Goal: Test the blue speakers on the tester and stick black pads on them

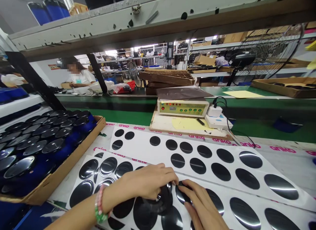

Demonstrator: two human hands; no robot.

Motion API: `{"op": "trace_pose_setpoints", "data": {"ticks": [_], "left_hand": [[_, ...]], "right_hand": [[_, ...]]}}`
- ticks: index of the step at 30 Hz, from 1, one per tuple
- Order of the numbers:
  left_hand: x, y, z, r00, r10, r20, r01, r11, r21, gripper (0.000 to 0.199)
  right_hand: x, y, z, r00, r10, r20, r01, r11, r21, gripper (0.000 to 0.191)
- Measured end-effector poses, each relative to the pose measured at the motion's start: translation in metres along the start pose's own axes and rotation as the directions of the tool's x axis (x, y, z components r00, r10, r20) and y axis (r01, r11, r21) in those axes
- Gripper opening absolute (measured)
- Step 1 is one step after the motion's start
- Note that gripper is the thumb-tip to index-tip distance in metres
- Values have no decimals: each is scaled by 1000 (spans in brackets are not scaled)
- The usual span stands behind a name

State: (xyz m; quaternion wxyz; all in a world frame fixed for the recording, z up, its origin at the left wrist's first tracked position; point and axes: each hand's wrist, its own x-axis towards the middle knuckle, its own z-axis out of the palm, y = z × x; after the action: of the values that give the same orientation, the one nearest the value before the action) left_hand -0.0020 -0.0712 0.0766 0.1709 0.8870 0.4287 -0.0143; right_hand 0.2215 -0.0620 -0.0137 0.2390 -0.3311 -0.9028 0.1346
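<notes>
Black round stickers [245,213] lie in rows on white backing sheets [140,147] across the table. Near the bottom middle, my left hand [154,180] has its fingers bent down over a dark round part [165,200], with the fingertips partly hidden. Just to its right, my right hand [199,203] holds a small black disc [183,193] between thumb and fingers, close beside the round part. A pink, white and green bead bracelet [100,203] circles my left wrist.
A cardboard tray [74,157] of blue, black-topped containers [53,146] stands at the left. Behind the sheets are a control box [182,107] and a white power adapter [218,119]. A shelf beam [158,20] crosses overhead. Another person [84,76] sits beyond the green belt.
</notes>
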Motion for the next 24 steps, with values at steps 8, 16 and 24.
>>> {"op": "trace_pose_setpoints", "data": {"ticks": [8,16,24], "left_hand": [[30,-11,-9,987,131,92,-141,984,111,37],[12,-8,-4,998,56,40,-61,991,120,37],[-87,-6,-4,804,-409,-431,235,885,-401,18]], "right_hand": [[1,2,0,1000,22,8,-22,999,31,31],[2,0,0,1000,27,15,-27,999,22,30],[0,5,3,999,-28,-17,28,999,-24,30]]}}
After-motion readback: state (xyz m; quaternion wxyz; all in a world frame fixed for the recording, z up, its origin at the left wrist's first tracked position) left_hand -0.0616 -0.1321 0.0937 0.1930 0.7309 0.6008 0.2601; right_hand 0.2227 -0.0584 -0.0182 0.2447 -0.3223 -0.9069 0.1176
